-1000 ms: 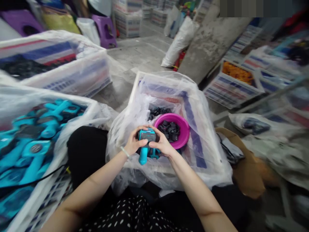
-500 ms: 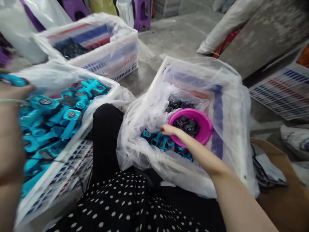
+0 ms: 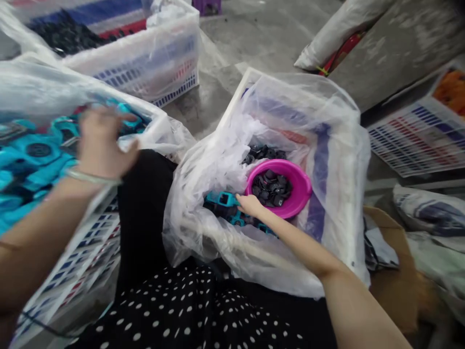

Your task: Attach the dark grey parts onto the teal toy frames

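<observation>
My left hand (image 3: 103,140), blurred by motion, is over the left crate's teal pieces (image 3: 38,150) with its fingers apart and nothing in it. My right hand (image 3: 250,204) reaches into the plastic-lined crate (image 3: 316,271) in front of me. Its fingers are closed at a teal piece (image 3: 223,198) with a square opening. More teal pieces lie under and beside that hand. Just right of it, a pink bowl (image 3: 303,194) holds small black parts (image 3: 271,186). Another heap of black parts (image 3: 263,152) lies behind the bowl.
Farther back at the left is a lined crate (image 3: 174,53) with dark pieces (image 3: 65,31). At the right are a crate with orange items (image 3: 452,92), a cardboard sheet (image 3: 392,286) and sacks (image 3: 432,208). My black-clad knee (image 3: 145,194) is between the two near crates.
My left hand has moved right from the left edge and no longer holds a teal piece. The view has shifted. A teal piece with a square opening now shows at my right fingertips.
</observation>
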The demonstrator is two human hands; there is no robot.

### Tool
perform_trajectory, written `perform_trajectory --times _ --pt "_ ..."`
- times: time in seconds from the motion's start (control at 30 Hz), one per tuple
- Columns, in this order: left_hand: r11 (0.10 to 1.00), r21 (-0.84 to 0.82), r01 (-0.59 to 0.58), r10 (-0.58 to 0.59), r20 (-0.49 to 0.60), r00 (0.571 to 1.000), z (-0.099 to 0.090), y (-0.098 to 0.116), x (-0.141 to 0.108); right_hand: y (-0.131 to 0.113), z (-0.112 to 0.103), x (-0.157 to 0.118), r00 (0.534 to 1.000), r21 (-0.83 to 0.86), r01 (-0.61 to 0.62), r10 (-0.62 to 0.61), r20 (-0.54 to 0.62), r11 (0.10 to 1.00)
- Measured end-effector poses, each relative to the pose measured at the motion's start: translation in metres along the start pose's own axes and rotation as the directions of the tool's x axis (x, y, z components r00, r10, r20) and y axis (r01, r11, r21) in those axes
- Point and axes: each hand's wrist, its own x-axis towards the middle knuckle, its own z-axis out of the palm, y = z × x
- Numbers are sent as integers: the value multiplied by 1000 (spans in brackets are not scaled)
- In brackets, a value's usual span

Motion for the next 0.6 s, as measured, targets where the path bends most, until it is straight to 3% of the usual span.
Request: perform_trajectory --times 0.03,0.07,0.13,0.2,0.23,0.3,0.37,0.43,0.47,0.53,0.6 --pt "992 92 -91 88 32 996 37 0 -6 3 -4 -3 999 4 -33 33 5 999" --pt "984 108 -141 126 138 982 78 4 -14 4 -8 -9 998 12 -63 63 0 998" --pt "992 50 -115 96 283 954 161 15 -33 -2 -14 -29 993 40 -108 110 -49 993" --pt "996 15 -87 80 266 961 222 23 -47 -15 -13 -50 967 137 -167 189 -168 976" --pt "997 -12 -70 71 250 966 242 24 -49 -20 -12 -57 947 217 -182 230 -224 959" --pt "996 -86 -36 56 250 966 259 17 -45 -22 -9 -65 945 409 -134 240 -221 903" --pt "991 -123 45 -6 300 954 259 4 -34 -10 -12 -66 990 567 -90 137 -41 819" --pt "986 -75 149 -113 359 926 255 -11 -23 15 -18 -64 986 620 -158 84 146 769" --pt "981 -38 191 -162 379 911 255 -17 -19 28 -22 -64 975 609 -213 123 187 764" --pt "975 -3 221 -201 403 893 258 -24 -17 53 -30 -62 954 551 -299 259 151 779" --pt "975 -54 214 -169 435 884 265 -26 -18 73 -34 -56 934 495 -328 356 40 804"
